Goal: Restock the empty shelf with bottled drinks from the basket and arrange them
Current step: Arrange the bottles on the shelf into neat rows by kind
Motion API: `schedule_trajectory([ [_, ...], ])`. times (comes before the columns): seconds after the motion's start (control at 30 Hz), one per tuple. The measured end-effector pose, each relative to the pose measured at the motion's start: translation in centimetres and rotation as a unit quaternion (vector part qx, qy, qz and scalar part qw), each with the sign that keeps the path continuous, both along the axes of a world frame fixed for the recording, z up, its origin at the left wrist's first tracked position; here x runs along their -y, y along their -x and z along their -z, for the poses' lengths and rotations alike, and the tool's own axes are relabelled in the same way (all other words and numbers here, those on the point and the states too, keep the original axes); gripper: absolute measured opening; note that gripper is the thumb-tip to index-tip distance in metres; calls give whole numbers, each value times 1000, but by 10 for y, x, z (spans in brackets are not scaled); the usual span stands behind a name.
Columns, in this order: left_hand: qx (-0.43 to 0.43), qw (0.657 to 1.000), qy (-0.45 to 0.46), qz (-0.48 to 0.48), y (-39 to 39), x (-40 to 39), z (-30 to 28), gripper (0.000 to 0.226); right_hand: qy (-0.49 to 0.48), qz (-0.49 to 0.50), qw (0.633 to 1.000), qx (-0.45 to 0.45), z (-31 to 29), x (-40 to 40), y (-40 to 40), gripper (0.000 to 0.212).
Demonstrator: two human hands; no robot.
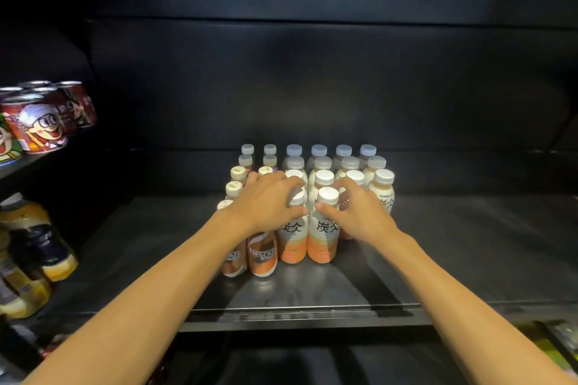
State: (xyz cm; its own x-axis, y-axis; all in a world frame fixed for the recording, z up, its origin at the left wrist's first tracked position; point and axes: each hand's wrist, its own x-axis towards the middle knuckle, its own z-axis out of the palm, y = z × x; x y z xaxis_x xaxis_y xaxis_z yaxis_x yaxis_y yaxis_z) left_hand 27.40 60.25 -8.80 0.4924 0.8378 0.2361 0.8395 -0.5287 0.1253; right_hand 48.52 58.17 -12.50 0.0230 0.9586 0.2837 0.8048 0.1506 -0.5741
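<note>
Both hands [269,200] seemingly around front bottles [323,228]

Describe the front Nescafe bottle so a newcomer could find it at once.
Start at the black shelf and its cluster of bottled drinks. Go to the cluster's front edge, left of the two orange-bottomed bottles with white caps. The Nescafe bottle there shows a white-lettered brown label, fully readable, unlike its half-hidden twin further left.

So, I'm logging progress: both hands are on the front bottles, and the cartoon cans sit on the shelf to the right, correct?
Not quite. In the head view both hands, left and right, are on the front bottles, but the cartoon cans are to the left.
</note>
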Motion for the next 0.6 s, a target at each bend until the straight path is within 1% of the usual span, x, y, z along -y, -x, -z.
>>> schedule_trajectory([
  [0.1, -24, 1000, 7, -6, -2, -11, 3, 46, -7, 7, 1000, -6, 4, -7, -2, 53],
  [0.2, 9, 1000, 19, -8, -1, -19, 9, 48, -9, 2, 1000, -6, 5, -13, -5, 52],
  [0.27, 29, 999, 9, -11, 0, -22, 12, 48, -9, -3, 1000, -6, 4, -15, -7, 48],
  [0.5, 34, 999, -25, -17, -1, -25, 14, 46, -6, -44, 999, 6, -4, -19, -12, 44],
  [0.6, 40, 999, -26, -23, 0, -25, 15, 47, -16, -53, 998, 34, -6, -21, -12, 44],
])
